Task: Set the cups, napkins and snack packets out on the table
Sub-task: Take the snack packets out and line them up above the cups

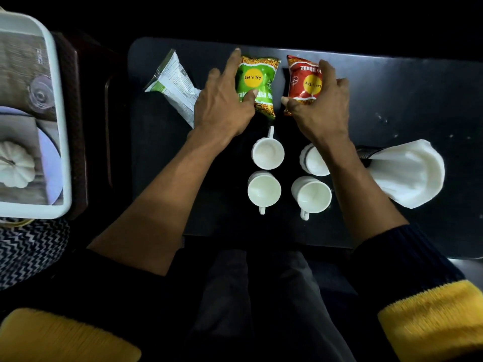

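**Two snack packets get lined up past the cups**

Closest to the person, four white cups stand in a square on the dark table [392, 100]. The near left cup [264, 190] and the near right cup [311, 194] point their handles toward the person. Behind them are the far left cup [268, 153], with its handle pointing away, and the far right cup [313, 160], partly hidden under the right arm. Just right of the cups lies a bunch of white napkins [410, 173] in a dark holder.

Farther out, the left hand [224, 105] holds the green packet [257, 84]. Its thumb presses the front and one finger reaches along the far left edge. The right hand [322, 100] curls its fingers and thumb around the red packet [304, 84]. The two packets lie side by side, close but apart.

To do this step well, I think the hands should slide the packets flat, keep a small gap, and keep them away from the cups so nothing tips. The red one looks upside down, so turning it may look nicer.

The green packet says "Let's Try" in a yellow circle. The red one has the same words, upside down. Other words are partly hidden.

Far left on the table lies a white and green packet [173, 84], back side up, print too small to read.
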Available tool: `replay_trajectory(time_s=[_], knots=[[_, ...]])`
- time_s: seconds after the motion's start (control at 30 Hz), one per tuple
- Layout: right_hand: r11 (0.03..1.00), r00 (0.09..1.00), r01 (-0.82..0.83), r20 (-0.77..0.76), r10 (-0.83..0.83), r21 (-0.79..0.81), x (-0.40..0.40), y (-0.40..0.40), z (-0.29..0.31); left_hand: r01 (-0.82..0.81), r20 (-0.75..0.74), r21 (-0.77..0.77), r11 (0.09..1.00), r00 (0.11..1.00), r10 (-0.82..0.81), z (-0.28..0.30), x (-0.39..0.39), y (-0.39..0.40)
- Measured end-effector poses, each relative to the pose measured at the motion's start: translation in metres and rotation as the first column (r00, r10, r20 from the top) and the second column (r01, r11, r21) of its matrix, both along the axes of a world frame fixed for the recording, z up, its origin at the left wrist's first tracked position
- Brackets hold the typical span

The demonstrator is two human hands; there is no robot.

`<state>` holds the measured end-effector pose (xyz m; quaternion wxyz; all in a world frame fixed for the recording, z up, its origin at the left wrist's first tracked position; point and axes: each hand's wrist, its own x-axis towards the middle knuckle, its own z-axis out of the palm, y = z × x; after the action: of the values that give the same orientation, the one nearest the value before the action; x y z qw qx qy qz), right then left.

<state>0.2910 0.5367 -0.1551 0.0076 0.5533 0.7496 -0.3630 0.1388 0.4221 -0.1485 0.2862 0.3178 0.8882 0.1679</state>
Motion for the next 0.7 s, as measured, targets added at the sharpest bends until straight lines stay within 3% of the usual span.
replay_trajectory(time_s=[0.5, 0.7], knots=[[1.0, 0.994, 0.011, 0.105, -0.012, 0.006, 0.001, -0.011, -0.001, 0.035, 0.013, -0.022, 0.999, 0.999, -0.035, -0.005, 0.004, -0.012], [0.968, 0.949, -0.095, 0.315, 0.018, 0.232, 0.0, 0.003, 0.006, 0.046, 0.025, -0.026, 0.999, 0.999, -0.045, -0.008, 0.006, -0.009]])
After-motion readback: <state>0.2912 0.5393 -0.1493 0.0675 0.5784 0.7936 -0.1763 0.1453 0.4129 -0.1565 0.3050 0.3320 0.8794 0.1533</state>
